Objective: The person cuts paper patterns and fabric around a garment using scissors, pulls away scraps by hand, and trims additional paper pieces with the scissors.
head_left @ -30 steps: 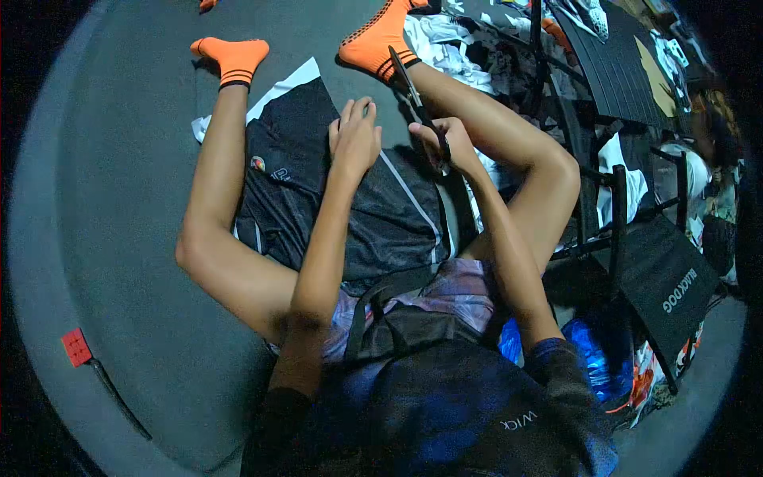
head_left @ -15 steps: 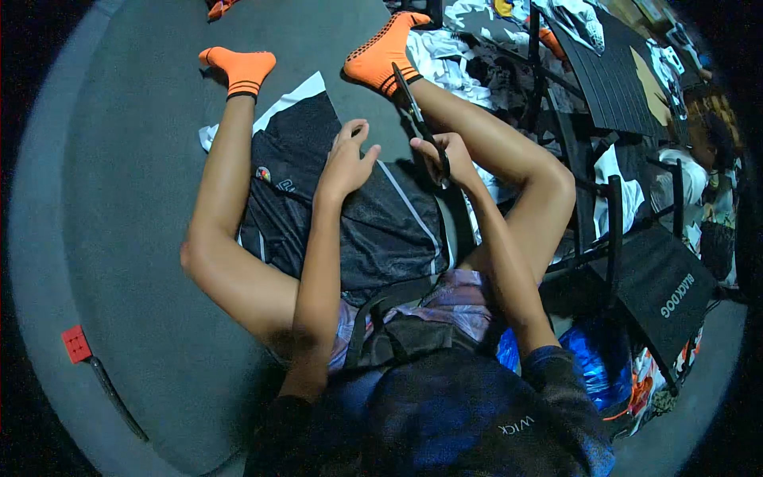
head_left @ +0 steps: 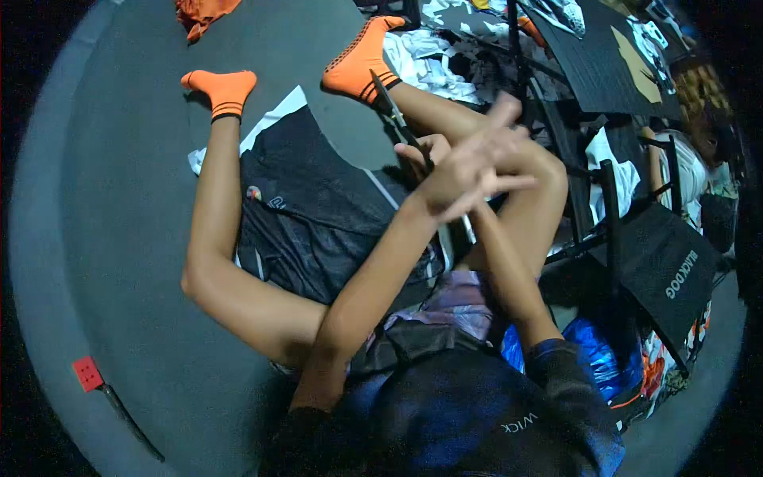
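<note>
Grey floor [head_left: 119, 238], running broadly from my left leg [head_left: 214, 175] to the curved border at left. Item: black garment [head_left: 306, 179], spread on that floor between my legs, white fabric [head_left: 278, 115] showing along its far left edge. Item: scissors [head_left: 382, 92], gripped in my right hand [head_left: 429, 148] near the garment's right edge, blades directed to the far side. Item: my left hand [head_left: 474, 171], released, fingers splayed, blurred, in front of the right hand and partly hiding it. Widest floor room: left, with red block [head_left: 87, 374] and black cable [head_left: 131, 425] at near left. Right side, tighter: black frame [head_left: 610, 215] near my right knee [head_left: 552, 171], blue plastic [head_left: 608, 358] at near right, heaped white cloths [head_left: 429, 63] farther off.
</note>
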`<state>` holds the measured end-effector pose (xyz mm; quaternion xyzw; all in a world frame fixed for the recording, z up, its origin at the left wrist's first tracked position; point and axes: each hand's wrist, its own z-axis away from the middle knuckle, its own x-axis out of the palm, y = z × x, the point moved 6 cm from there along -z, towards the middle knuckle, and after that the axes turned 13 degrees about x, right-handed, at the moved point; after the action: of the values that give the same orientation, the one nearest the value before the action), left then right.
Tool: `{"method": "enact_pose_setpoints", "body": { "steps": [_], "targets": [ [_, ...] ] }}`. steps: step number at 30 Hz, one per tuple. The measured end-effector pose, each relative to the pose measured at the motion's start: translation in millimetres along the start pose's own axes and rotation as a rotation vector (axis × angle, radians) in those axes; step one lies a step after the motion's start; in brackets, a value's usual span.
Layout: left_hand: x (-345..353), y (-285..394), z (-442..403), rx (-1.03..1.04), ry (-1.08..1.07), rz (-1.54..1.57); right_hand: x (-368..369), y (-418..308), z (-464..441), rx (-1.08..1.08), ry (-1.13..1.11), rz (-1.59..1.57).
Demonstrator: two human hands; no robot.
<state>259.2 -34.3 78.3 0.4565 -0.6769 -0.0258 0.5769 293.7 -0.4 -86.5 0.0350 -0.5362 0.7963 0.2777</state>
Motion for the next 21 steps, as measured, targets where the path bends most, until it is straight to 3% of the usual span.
{"method": "enact_pose_setpoints", "body": {
  "steps": [1,3,4,7,9,11,12,13,15,16,19,21],
  "targets": [
    [-9,-6,-6,0.115,0.125,0.190,3,-4,1,0.018,-0.021,0.180],
    [-19,0,-2,0.170,0.264,0.167,7,-11,2,0.062,-0.068,0.474],
    [-26,4,2,0.185,0.342,0.156,7,-17,2,0.059,-0.079,0.525],
    [-34,16,27,0.174,0.310,0.152,9,-20,-4,0.000,-0.165,0.572],
    [-45,32,46,0.181,0.334,0.148,14,-32,-12,-0.176,-0.303,0.537],
    [-56,41,64,0.095,0.380,-0.162,11,-33,-14,-0.255,-0.359,0.536],
    [-49,42,81,0.066,0.428,-0.134,10,-30,-10,-0.258,-0.345,0.553],
    [-42,47,91,0.019,0.414,-0.310,9,-31,-13,-0.259,-0.260,0.646],
    [-33,49,101,-0.074,0.329,-0.665,11,-34,-12,-0.160,-0.127,0.820],
    [-31,40,112,-0.103,0.337,-0.646,13,-36,-9,-0.070,-0.083,0.900],
    [-9,11,147,-0.323,0.085,-0.992,16,-40,-2,-0.019,-0.074,0.819],
    [-4,-12,167,-0.413,0.063,-1.037,14,-37,0,-0.004,-0.066,0.788]
  ]
}}
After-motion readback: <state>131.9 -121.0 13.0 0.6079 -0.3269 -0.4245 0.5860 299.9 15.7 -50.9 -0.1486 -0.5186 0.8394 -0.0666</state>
